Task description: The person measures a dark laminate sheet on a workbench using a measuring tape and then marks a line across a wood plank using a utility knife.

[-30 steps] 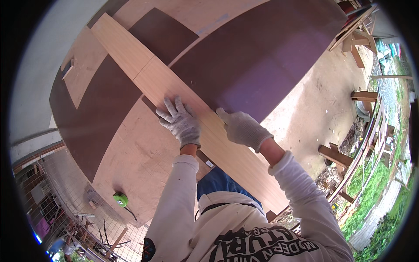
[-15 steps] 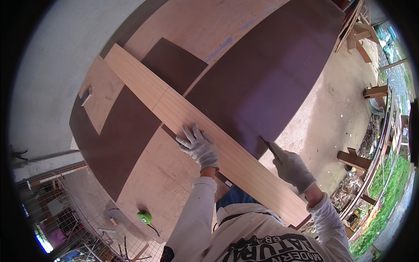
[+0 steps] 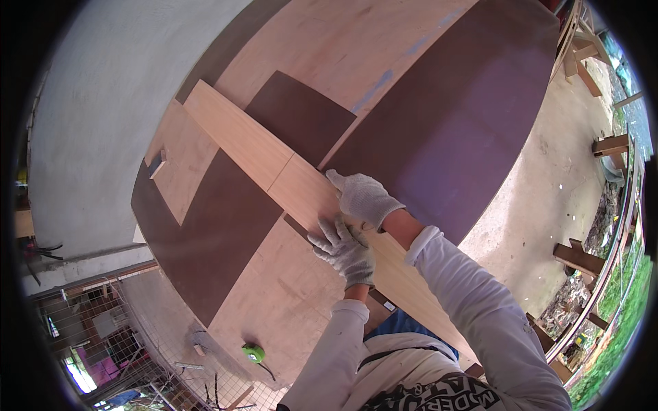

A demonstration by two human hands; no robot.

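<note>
A long pale wooden board (image 3: 240, 133) lies slantwise across dark brown panels. A thin line crosses its face ahead of my hands. My left hand (image 3: 346, 253), in a grey-white knit glove, presses on the board's near-left edge with its fingers spread. Gloved too, my right hand (image 3: 370, 201) is closed over the board's far-right edge, just beyond the left one. The slim dark tool that showed in it half a second ago is now mostly hidden by the fingers; its exact kind is unclear.
Beneath the board are a large dark panel (image 3: 439, 130) and a smaller dark piece (image 3: 301, 113) on a light plywood surface (image 3: 267, 274). A green tape measure (image 3: 253, 353) lies at lower left. Wire mesh (image 3: 130, 322) stands beyond it; wooden posts (image 3: 579, 258) are at right.
My right hand has swung from beside the board's near right edge up and left onto the board, near the crossing line. My left hand stays spread on the board. The view has shifted slightly.
</note>
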